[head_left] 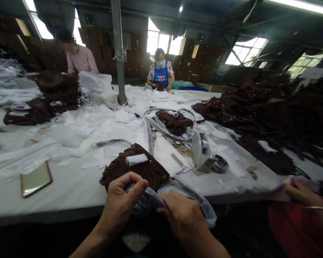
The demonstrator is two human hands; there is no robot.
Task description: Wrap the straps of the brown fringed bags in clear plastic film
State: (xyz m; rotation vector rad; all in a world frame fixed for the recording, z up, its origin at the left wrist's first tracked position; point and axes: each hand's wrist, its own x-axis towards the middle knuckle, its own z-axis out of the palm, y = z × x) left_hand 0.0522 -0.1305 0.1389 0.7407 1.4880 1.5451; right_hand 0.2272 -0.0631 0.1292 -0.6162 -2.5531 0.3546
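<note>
My left hand is closed in a pinch on a clear plastic-wrapped strap at the table's near edge. My right hand grips the same strap from the right, fingers curled round it. Just beyond both hands lies a dark brown fringed bag with a white paper roll on top of it. The strap's plastic trails off to the right toward the table edge.
A gold phone lies at the left. A second fringed bag inside a wrapped strap loop, a white tape dispenser, and a large pile of brown bags are on the right. Another person's hand rests at right; two workers stand at the far side.
</note>
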